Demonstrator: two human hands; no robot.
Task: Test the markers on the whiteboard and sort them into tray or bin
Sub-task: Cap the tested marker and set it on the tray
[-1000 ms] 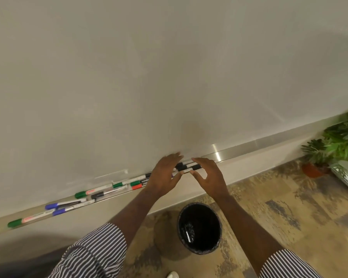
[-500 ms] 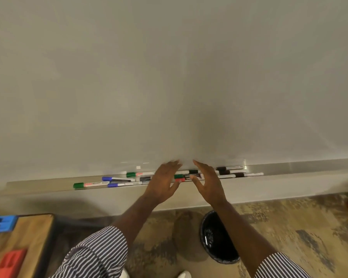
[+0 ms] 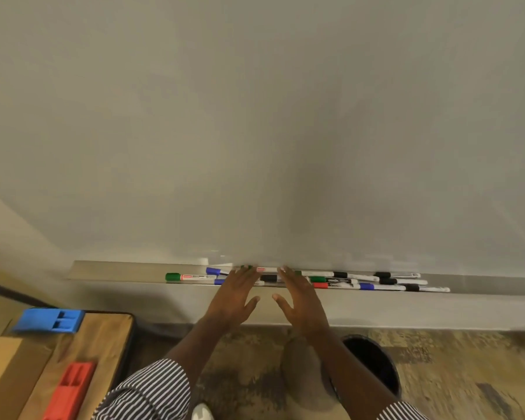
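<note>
a: what fills most of your view?

b: the wide, blank white whiteboard (image 3: 255, 116), running nearly edge to edge. below it you have the mottled brown and grey carpet floor (image 3: 467, 374).

a: and along the board's bottom edge?

b: the long silver metal tray (image 3: 119, 271). the capped markers lie flat in it in an untidy row, from the green-capped white marker (image 3: 191, 277) at the left end to the black-capped white marker (image 3: 428, 288) at the right end, with blue, red and other black caps between them.

a: where's the bin?

b: the round black bin (image 3: 373, 365) stands on the floor below the tray, partly hidden behind your right forearm.

a: anything to your left?

b: a wooden surface (image 3: 103, 338) with a black edge, carrying a blue plastic holder (image 3: 50, 320), a red plastic holder (image 3: 70, 389) and a brown cardboard box (image 3: 3, 374).

a: and your hands?

b: your left hand (image 3: 234, 295) and right hand (image 3: 297, 298) are side by side, a small gap between them, palms down with fingers spread. the fingertips reach over the markers in the middle of the tray. neither hand is closed around anything.
</note>
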